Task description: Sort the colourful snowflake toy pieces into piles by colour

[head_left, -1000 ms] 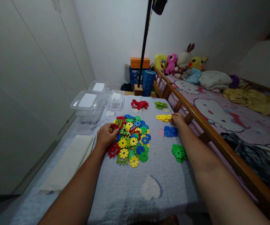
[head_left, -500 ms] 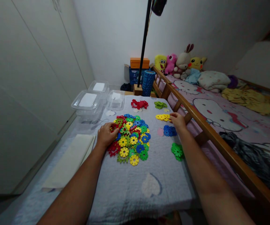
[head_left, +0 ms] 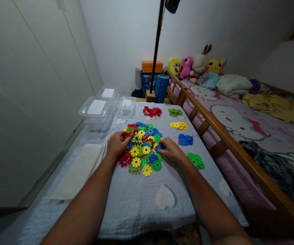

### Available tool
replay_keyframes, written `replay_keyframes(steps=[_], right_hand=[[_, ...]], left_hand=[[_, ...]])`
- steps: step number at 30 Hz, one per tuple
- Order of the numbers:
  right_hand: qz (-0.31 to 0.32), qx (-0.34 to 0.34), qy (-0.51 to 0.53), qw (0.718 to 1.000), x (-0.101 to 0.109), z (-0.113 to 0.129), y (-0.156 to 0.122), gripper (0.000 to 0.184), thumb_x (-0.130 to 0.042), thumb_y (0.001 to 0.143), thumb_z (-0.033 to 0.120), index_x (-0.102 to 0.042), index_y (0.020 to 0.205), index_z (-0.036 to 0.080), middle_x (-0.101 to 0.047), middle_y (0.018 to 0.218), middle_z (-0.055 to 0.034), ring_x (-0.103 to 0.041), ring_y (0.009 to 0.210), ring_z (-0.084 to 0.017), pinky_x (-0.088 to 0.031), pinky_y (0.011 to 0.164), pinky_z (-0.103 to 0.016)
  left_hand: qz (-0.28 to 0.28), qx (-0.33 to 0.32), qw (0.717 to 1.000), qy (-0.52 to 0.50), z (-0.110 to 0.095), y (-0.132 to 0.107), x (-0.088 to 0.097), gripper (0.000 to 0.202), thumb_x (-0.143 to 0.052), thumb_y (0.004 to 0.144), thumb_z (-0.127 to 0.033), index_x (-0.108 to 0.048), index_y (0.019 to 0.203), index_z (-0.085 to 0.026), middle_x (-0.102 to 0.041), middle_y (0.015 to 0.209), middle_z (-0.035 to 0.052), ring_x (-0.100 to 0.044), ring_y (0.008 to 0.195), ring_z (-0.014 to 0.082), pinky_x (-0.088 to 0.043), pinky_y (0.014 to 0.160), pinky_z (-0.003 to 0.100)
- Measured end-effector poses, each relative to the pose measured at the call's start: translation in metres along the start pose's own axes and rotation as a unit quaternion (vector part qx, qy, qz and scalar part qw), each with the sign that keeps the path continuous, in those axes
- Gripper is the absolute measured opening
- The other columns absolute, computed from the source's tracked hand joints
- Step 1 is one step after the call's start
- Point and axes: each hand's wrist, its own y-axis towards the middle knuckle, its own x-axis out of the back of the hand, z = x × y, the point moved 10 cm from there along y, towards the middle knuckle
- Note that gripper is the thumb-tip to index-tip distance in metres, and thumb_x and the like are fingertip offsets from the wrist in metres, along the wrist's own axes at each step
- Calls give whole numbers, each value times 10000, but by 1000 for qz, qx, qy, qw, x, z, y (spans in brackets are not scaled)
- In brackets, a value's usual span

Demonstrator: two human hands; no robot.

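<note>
A mixed pile of interlocking plastic discs (head_left: 146, 149), in red, yellow, blue and two greens, lies on the cloth-covered table. My left hand (head_left: 117, 144) rests against the pile's left edge, its fingers curved over red pieces and thumb apart. At the right edge, my right hand (head_left: 171, 149) has its thumb and fingers closed around a blue disc (head_left: 159, 148). Sorted by colour, smaller heaps lie beyond and to the right: red pieces (head_left: 152, 111), light green pieces (head_left: 174, 112), yellow discs (head_left: 179, 126), blue discs (head_left: 186, 140) and green discs (head_left: 196, 161).
Clear lidded plastic boxes (head_left: 95, 108) with white labels stand at the back left. A folded cream cloth (head_left: 79, 173) lies on the left. Along the right side runs a wooden bed rail (head_left: 213, 126). Behind the table rises a black pole (head_left: 156, 51) beside a blue foam roller (head_left: 161, 89).
My right hand has moved left and nearer, from the yellow heap to the pile's right edge, where it grips a blue disc. My left hand has stayed nearly in place.
</note>
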Motion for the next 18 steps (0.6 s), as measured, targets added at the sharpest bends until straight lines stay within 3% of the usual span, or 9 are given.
replay_keyframes(steps=[7,11,14,18], right_hand=[[-3,-24,41,999,-1,-3,-1,149,-706,733,141,-653,865,186,-614,877,-6,-544,814,-159,-408,750,-267],[-15,-40,94,995,10,-8,-1,63,-617,789,183,-669,823,194,-657,831,-5,-576,781,-157,-424,735,-266],[-50,-63,119,990,32,-24,-3,87,-602,793,250,-669,798,195,-647,752,5,-576,722,-161,-429,704,-273],[-171,-125,122,970,82,-68,-16,114,-607,776,295,-653,817,199,-646,749,3,-574,698,-161,-436,678,-269]], left_hand=[[3,-1,1000,11,0,0,-2,350,-568,847,-446,-698,1086,-227,-718,1182,84,-636,1098,276,-468,991,407],[1,-4,1000,12,3,0,-4,362,-558,851,-455,-696,1085,-217,-715,1186,89,-634,1103,275,-461,1006,411],[-4,-3,1000,16,4,1,-4,354,-558,850,-459,-695,1073,-221,-718,1174,85,-633,1105,274,-462,1010,410],[-4,-7,1000,19,3,1,-3,359,-552,850,-464,-694,1075,-223,-719,1175,87,-635,1109,279,-469,1000,413]])
